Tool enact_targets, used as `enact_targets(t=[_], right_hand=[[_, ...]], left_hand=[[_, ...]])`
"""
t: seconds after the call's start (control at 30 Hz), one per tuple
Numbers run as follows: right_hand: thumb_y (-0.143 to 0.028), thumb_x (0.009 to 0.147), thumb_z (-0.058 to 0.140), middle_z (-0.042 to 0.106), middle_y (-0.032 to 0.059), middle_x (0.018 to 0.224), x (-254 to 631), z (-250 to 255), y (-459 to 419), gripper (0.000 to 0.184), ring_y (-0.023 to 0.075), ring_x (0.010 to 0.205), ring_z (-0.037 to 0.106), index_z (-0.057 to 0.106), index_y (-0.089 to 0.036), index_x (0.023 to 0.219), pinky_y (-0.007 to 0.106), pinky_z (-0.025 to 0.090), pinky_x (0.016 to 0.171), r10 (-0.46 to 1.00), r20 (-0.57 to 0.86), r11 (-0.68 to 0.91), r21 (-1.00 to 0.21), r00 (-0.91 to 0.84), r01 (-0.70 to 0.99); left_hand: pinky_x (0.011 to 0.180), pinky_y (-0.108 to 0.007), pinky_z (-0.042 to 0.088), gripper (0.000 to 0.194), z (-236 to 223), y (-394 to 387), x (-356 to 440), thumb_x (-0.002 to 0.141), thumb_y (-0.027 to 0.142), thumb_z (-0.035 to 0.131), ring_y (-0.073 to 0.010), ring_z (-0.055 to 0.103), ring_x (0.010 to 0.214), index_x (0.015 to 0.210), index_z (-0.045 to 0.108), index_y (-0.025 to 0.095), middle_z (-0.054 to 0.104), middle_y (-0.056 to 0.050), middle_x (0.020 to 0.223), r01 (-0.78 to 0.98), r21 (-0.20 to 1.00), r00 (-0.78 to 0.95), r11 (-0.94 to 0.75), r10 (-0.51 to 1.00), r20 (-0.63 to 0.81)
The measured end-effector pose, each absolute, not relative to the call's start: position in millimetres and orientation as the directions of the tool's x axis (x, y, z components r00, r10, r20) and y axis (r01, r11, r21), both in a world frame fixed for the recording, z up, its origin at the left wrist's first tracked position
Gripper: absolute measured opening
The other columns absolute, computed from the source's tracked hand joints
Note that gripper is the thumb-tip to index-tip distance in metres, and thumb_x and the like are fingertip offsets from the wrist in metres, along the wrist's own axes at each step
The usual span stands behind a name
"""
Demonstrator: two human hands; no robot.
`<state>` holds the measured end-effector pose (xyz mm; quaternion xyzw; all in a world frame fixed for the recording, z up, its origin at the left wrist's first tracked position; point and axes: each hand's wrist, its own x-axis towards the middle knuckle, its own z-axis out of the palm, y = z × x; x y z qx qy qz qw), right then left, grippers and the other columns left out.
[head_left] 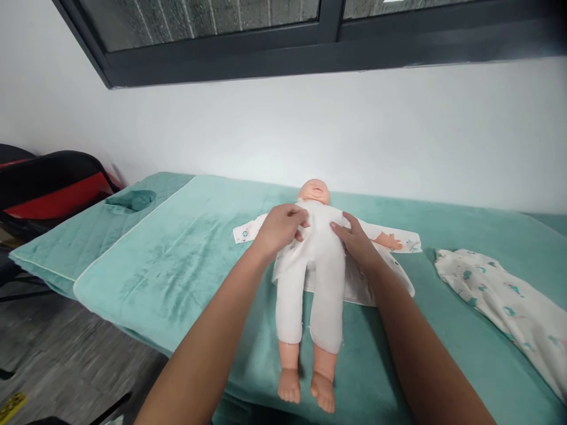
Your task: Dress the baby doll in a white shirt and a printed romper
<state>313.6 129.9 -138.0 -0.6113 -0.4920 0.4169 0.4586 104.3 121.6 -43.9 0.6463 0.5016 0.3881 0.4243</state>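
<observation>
A baby doll (328, 265) with a white cloth body and bare plastic feet lies face up, feet toward me. A white printed baby shirt (361, 283) is spread under it, and its front hangs open. One doll hand shows at the right sleeve (410, 242). My left hand (283, 227) is at the doll's chest, fingers pinched on the shirt's left front edge, which they partly hide. My right hand (354, 239) grips the doll's upper side near the shoulder, thumb on the white cloth; its other fingers are partly hidden.
Green padded covers (146, 254) lie over the bed, with a face hole (130, 202) at the left end. Printed baby trousers (500, 295) lie at the right. A black and red chair (57, 189) stands at the far left. Behind the bed are a white wall (212, 130) and a dark-framed window.
</observation>
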Motion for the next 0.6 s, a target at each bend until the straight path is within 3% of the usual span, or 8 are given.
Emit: enact_targets(t=[0.1, 0.17, 0.23, 0.37, 0.43, 0.5, 0.6], right_hand=[[-0.057, 0.080, 0.064, 0.072, 0.0095, 0.109, 323, -140, 132, 0.074, 0.0244, 0.086, 0.071, 0.042, -0.024, 0.143, 0.038, 0.058, 0.075, 0.984, -0.030, -0.073, -0.966, 0.175, 0.247], [-0.056, 0.080, 0.061, 0.074, 0.0079, 0.094, 337, -139, 135, 0.060, 0.0231, 0.075, 0.070, 0.055, -0.022, 0.130, 0.036, 0.057, 0.069, 0.972, -0.017, -0.084, -0.957, 0.235, 0.279], [-0.052, 0.082, 0.057, 0.073, 0.0073, 0.082, 355, -138, 137, 0.044, 0.0219, 0.069, 0.069, 0.064, -0.019, 0.111, 0.034, 0.055, 0.067, 0.939, 0.030, -0.091, -0.939, 0.343, 0.333], [-0.040, 0.082, 0.051, 0.073, 0.0077, 0.079, 392, -134, 135, 0.027, 0.0234, 0.075, 0.068, 0.067, -0.020, 0.092, 0.036, 0.050, 0.075, 0.827, 0.161, -0.235, -0.771, 0.539, 0.591], [-0.035, 0.080, 0.051, 0.074, 0.0103, 0.087, 404, -135, 134, 0.025, 0.0270, 0.083, 0.067, 0.068, -0.021, 0.092, 0.037, 0.048, 0.074, 0.817, 0.134, -0.362, -0.638, 0.561, 0.680], [-0.032, 0.078, 0.051, 0.073, 0.0136, 0.096, 411, -138, 133, 0.025, 0.0297, 0.087, 0.066, 0.068, -0.022, 0.093, 0.038, 0.046, 0.072, 0.824, 0.097, -0.428, -0.539, 0.558, 0.726], [-0.033, 0.076, 0.052, 0.071, 0.0144, 0.097, 423, -145, 132, 0.027, 0.0295, 0.084, 0.065, 0.068, -0.021, 0.095, 0.038, 0.044, 0.069, 0.841, 0.102, -0.418, -0.499, 0.531, 0.759]], left_hand=[[0.052, -0.026, 0.044, 0.027, -28, 105, 108, 0.087, 0.043, 0.058, -0.0165, 0.064, 0.067, 0.095, 0.069, 0.019, 0.071, -0.008, 0.097, 0.153, 0.982, 0.442, -0.112, 0.896, 0.033], [0.059, -0.027, 0.049, 0.025, -34, 106, 109, 0.089, 0.038, 0.056, -0.0183, 0.066, 0.076, 0.101, 0.069, 0.021, 0.071, -0.008, 0.100, 0.180, 0.971, 0.374, -0.158, 0.924, 0.081], [0.073, -0.032, 0.053, 0.022, -49, 117, 112, 0.090, 0.030, 0.053, -0.0205, 0.066, 0.086, 0.102, 0.069, 0.021, 0.072, -0.008, 0.102, 0.328, 0.910, 0.257, -0.255, 0.951, 0.174], [0.107, -0.044, 0.039, 0.030, -78, 148, 137, 0.091, 0.021, 0.051, -0.0284, 0.055, 0.119, 0.117, 0.063, 0.013, 0.063, -0.015, 0.126, 0.621, 0.588, 0.359, -0.518, 0.855, 0.374], [0.112, -0.046, 0.032, 0.032, -82, 161, 162, 0.090, 0.023, 0.055, -0.0310, 0.047, 0.128, 0.119, 0.062, 0.011, 0.061, -0.016, 0.130, 0.652, 0.475, 0.471, -0.592, 0.806, 0.358], [0.114, -0.050, 0.028, 0.038, -83, 173, 192, 0.091, 0.029, 0.054, -0.0330, 0.039, 0.136, 0.125, 0.058, 0.012, 0.055, -0.017, 0.137, 0.696, 0.259, 0.594, -0.670, 0.739, 0.317], [0.115, -0.054, 0.021, 0.039, -87, 186, 234, 0.089, 0.023, 0.056, -0.0324, 0.033, 0.141, 0.127, 0.054, 0.015, 0.051, -0.016, 0.142, 0.657, -0.022, 0.742, -0.754, 0.641, 0.197]])
